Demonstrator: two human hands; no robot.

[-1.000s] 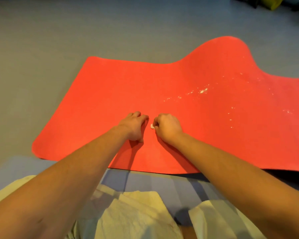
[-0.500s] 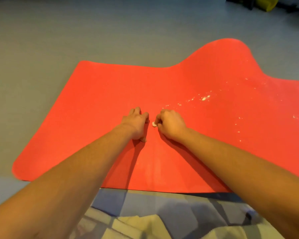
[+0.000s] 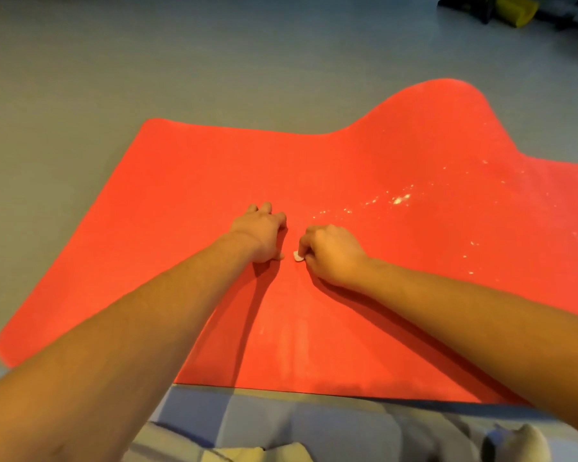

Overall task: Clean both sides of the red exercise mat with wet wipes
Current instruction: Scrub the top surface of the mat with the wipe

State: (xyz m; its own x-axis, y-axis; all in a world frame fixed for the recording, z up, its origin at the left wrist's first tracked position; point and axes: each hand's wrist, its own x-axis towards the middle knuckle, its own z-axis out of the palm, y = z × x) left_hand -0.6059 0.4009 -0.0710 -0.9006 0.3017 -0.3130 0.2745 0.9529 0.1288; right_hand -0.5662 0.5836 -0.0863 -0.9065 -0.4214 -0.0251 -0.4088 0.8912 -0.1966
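Observation:
The red exercise mat (image 3: 194, 201) lies spread on the grey floor, with a raised hump at its far right. White crumbs (image 3: 399, 199) are scattered over its right half. My left hand (image 3: 262, 233) rests on the mat near its middle, fingers curled down onto the surface and holding nothing that I can see. Just right of it, my right hand (image 3: 331, 253) is curled and pinches a small white wad of wipe (image 3: 298, 256) against the mat. Most of the wad is hidden inside the fist.
Grey floor (image 3: 147, 55) surrounds the mat on the left and far sides. A yellow and dark object (image 3: 514, 10) lies at the far right corner. My knees in light clothing (image 3: 281, 435) are at the near edge, on a blue-grey patch.
The view has tilted up and the mat's near edge sits lower in frame. My right hand with the wad has drawn slightly back toward me, away from the left hand.

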